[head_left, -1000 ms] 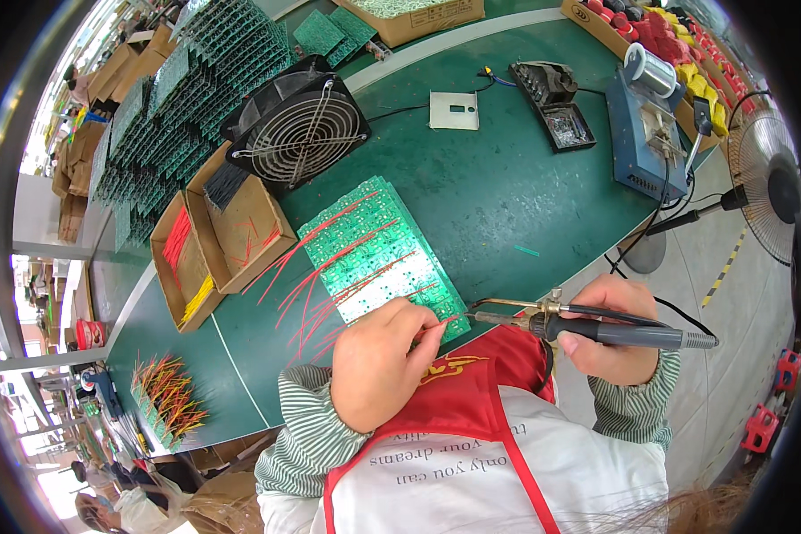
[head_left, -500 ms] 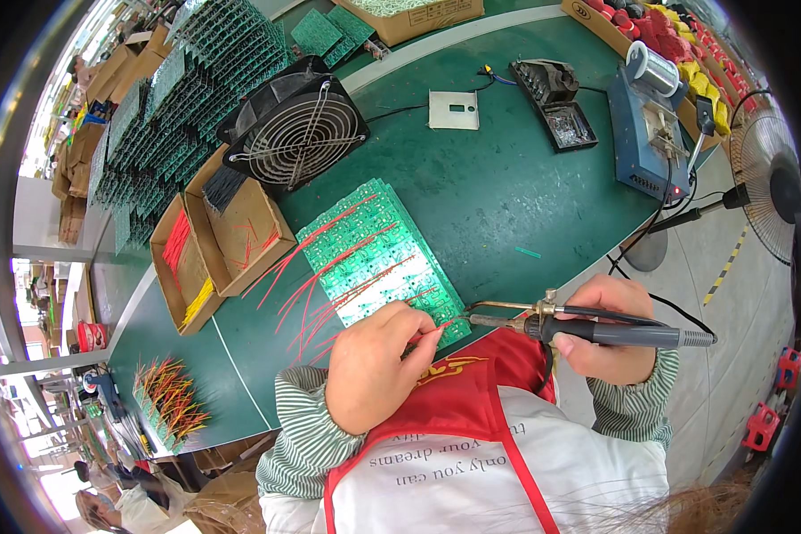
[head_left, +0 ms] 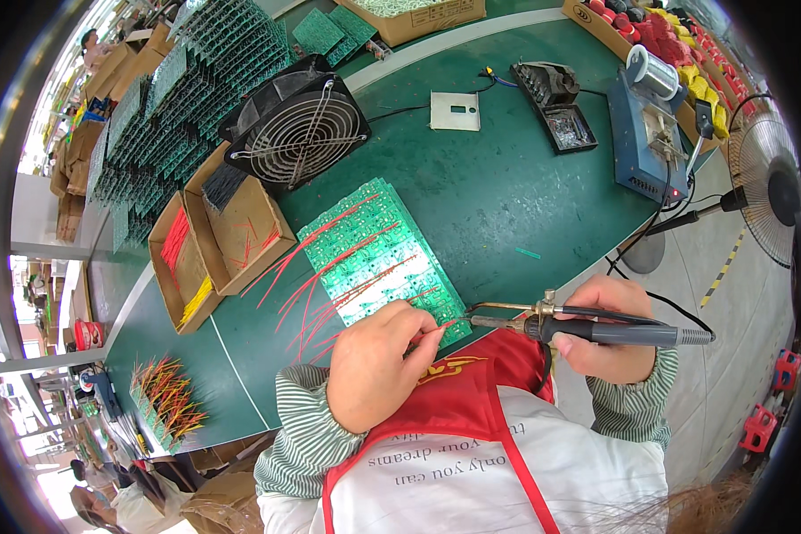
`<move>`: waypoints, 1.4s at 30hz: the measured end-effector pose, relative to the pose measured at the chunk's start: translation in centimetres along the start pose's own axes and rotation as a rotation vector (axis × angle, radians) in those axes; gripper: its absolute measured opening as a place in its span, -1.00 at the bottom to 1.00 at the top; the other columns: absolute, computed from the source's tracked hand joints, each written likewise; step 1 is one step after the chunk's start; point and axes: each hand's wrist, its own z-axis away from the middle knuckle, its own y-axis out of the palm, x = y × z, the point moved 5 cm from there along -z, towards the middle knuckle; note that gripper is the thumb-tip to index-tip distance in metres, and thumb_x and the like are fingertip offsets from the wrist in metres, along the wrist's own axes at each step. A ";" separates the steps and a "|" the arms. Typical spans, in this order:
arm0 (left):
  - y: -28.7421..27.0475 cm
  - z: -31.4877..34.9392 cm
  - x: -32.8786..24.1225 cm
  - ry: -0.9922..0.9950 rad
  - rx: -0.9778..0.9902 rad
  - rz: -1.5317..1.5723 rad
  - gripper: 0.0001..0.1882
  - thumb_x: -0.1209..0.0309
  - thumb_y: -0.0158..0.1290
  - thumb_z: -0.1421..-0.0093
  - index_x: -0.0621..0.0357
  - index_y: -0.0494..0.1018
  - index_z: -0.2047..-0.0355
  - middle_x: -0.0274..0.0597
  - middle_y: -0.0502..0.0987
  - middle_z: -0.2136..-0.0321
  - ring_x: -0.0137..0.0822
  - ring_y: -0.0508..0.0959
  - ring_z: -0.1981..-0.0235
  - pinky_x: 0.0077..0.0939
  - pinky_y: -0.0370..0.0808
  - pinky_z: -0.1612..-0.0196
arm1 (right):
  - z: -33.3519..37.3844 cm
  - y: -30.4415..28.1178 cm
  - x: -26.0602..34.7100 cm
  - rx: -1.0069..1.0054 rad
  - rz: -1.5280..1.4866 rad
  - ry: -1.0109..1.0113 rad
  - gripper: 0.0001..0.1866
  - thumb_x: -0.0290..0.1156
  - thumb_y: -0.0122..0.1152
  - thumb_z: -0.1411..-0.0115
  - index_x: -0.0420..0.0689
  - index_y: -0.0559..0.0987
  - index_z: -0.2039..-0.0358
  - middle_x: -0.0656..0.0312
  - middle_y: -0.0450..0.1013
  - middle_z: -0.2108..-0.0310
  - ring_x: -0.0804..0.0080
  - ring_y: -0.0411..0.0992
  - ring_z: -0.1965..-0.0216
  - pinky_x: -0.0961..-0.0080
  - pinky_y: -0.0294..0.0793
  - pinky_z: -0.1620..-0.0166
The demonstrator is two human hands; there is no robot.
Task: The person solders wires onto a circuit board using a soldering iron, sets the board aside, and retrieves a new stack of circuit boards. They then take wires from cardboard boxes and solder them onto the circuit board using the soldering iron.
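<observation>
A stack of green circuit boards (head_left: 392, 258) lies at the table's near edge, with rows of red wires (head_left: 347, 249) across it, their loose ends trailing left. Over its near corner, my left hand (head_left: 381, 358) pinches a red wire (head_left: 449, 324) between thumb and fingertips; the wire's end rests by the board. My right hand (head_left: 610, 329) grips a soldering iron (head_left: 610, 333) with a thin metal solder feed tube (head_left: 500, 306) fixed along it. The iron's tip meets the board's near right corner, beside the wire end. Exactly where tip and wire touch is too small to make out.
A black fan (head_left: 298, 129) stands behind the boards. Cardboard trays (head_left: 231, 258) of red, yellow and black wires lie left. Further left is a wired board bundle (head_left: 167, 402). A blue solder feeder (head_left: 645, 142) sits at the back right, its cable hanging past the edge.
Both hands, the iron and the boards keep almost the same place. The view has shifted very slightly.
</observation>
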 end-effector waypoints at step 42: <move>-27.8 1.8 30.3 -0.347 -0.459 -0.451 -0.77 0.39 0.16 -0.07 0.24 0.55 0.27 -0.09 0.57 0.37 -0.34 0.56 0.40 -0.48 0.48 0.27 | -6.8 2.7 -0.4 -0.211 -0.265 0.266 -0.83 -0.60 0.19 0.04 -0.30 0.38 0.43 0.13 0.44 0.61 0.52 0.45 0.61 0.62 0.46 0.54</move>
